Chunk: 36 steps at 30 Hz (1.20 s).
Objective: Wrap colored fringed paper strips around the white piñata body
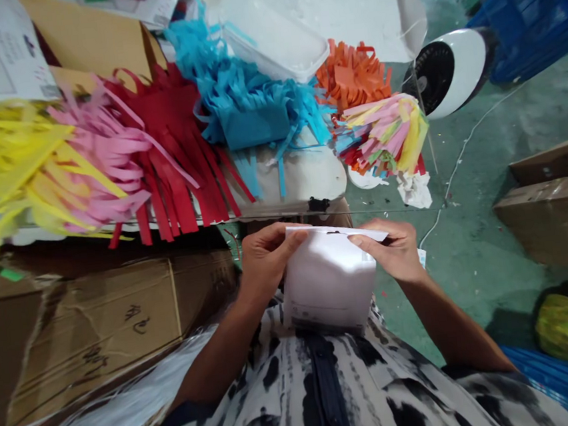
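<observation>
A white printed card [331, 275] with a folded top edge is held up in front of my chest. My left hand [267, 258] pinches its upper left corner, thumb on the near face. At the upper right, my right hand [394, 248] grips the folded flap the same way. A small dark notch shows in the middle of the fold. Just beyond the card, on the table edge, lie fringed tissue-paper strips in red [169, 137] and blue [254, 112]. The fingers behind the card are hidden.
Yellow fringe [12, 155], pink fringe [108, 156], orange fringe [354, 75] and a multicoloured bundle [390, 136] line the table. A clear plastic tray [277, 39] stands behind. Cardboard boxes [109, 330] lie at left; a black-and-white fan [461, 69], a blue crate [530, 8] and a cable are at right.
</observation>
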Each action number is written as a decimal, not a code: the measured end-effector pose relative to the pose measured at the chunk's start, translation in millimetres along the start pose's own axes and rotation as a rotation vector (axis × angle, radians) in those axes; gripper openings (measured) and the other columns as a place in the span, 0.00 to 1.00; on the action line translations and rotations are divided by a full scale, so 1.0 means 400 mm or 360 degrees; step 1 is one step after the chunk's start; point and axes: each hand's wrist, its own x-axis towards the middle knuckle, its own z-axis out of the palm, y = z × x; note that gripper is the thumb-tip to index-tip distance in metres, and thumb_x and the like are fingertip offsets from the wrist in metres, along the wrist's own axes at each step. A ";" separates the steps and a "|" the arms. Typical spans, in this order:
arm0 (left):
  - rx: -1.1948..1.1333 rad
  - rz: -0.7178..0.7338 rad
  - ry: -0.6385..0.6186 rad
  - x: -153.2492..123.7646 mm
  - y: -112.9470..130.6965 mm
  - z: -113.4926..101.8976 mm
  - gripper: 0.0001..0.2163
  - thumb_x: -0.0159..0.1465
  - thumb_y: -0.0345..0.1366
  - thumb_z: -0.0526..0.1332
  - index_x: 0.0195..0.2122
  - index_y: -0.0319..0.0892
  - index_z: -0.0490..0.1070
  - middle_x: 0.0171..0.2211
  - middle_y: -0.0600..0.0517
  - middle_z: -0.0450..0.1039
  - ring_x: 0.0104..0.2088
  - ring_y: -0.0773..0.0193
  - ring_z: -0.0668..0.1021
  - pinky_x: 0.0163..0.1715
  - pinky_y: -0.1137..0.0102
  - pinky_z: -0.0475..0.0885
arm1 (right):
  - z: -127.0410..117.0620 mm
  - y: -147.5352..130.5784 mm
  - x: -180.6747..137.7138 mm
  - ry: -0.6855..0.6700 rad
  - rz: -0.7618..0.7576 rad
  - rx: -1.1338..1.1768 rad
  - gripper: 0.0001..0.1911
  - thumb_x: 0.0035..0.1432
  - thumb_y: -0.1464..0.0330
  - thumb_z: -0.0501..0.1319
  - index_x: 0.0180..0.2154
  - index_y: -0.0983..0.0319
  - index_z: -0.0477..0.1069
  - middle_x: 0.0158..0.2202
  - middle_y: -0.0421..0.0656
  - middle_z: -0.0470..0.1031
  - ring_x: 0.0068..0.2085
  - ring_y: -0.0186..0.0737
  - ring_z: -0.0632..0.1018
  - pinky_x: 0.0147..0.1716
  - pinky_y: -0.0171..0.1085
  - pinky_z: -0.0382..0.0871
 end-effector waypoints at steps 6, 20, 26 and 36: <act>0.0058 0.0220 0.0138 -0.011 -0.015 0.011 0.12 0.62 0.48 0.73 0.34 0.44 0.87 0.31 0.50 0.85 0.31 0.62 0.81 0.30 0.72 0.72 | 0.008 0.019 -0.010 0.0058 0.0096 0.0201 0.14 0.56 0.55 0.74 0.29 0.58 0.83 0.22 0.38 0.75 0.22 0.33 0.68 0.21 0.34 0.61; 0.0188 0.0319 0.0033 -0.016 0.013 0.006 0.11 0.66 0.45 0.70 0.39 0.44 0.85 0.33 0.51 0.84 0.28 0.67 0.77 0.27 0.74 0.67 | 0.003 -0.037 0.004 -0.0123 0.0214 0.0313 0.09 0.58 0.59 0.74 0.38 0.55 0.87 0.32 0.40 0.85 0.28 0.35 0.77 0.25 0.33 0.67; -0.0021 0.0287 -0.0170 -0.012 0.050 0.021 0.13 0.59 0.44 0.75 0.43 0.45 0.84 0.35 0.51 0.83 0.34 0.63 0.81 0.33 0.73 0.73 | 0.019 -0.048 0.000 -0.0047 0.0198 0.0266 0.08 0.57 0.59 0.74 0.36 0.56 0.86 0.29 0.39 0.83 0.27 0.33 0.76 0.25 0.32 0.68; 0.0027 0.0172 -0.0002 -0.014 0.011 0.025 0.08 0.61 0.44 0.74 0.33 0.45 0.86 0.29 0.53 0.83 0.28 0.65 0.79 0.28 0.73 0.69 | 0.037 -0.019 -0.013 0.0055 0.0062 0.0204 0.11 0.59 0.57 0.73 0.33 0.57 0.86 0.27 0.40 0.82 0.25 0.34 0.75 0.23 0.32 0.67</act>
